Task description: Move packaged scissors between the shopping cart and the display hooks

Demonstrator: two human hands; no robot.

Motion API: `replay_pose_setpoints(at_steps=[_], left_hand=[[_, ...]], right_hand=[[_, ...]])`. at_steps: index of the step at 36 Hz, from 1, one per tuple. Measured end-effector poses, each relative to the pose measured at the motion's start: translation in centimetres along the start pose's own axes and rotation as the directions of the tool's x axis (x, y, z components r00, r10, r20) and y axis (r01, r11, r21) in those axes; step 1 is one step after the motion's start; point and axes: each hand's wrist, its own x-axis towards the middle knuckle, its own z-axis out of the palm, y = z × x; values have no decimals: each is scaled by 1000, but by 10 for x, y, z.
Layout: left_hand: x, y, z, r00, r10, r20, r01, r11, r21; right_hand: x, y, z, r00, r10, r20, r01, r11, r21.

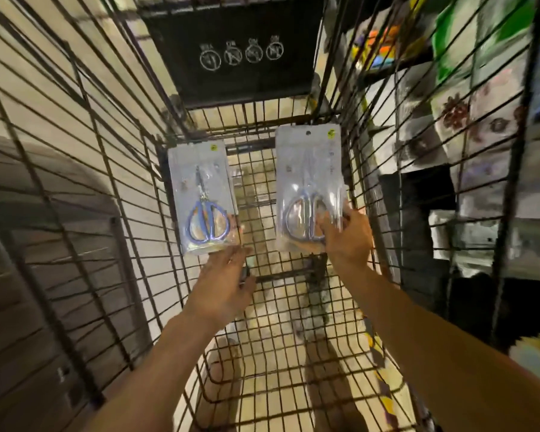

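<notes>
I look down into a black wire shopping cart [293, 307]. My left hand [223, 285] grips the lower edge of a clear pack of blue-handled scissors [201, 198], held upright over the cart's left side. My right hand [346, 236] pinches the lower right of a second clear pack of scissors [307, 185], held a little higher over the right side. Each pack has a small yellow sticker near its top. Both packs are apart from each other and above the cart's mesh floor. No display hooks are in view.
The cart's wire walls rise on both sides, with a black flap bearing white warning icons [240, 54] at the far end. Shelves of packaged goods [468, 126] stand to the right of the cart. A grey bin-like object [38, 213] sits outside on the left.
</notes>
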Motion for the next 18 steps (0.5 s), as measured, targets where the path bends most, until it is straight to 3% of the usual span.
replay_pose_setpoints(at_steps=[6,12,18], left_hand=[[6,5,-3,1000,8,0,-8,999,-51],[11,13,-1,996,-44,78,53,992,-114],[0,28,-3,996,-59,61,78,928,-364]], right_hand=[[-18,-4,-17,998,-30,54,21,987,161],[-46,3,-36,988,46,145,-92,940,329],[-68,7,-52,972,-18,236,-87,900,428]])
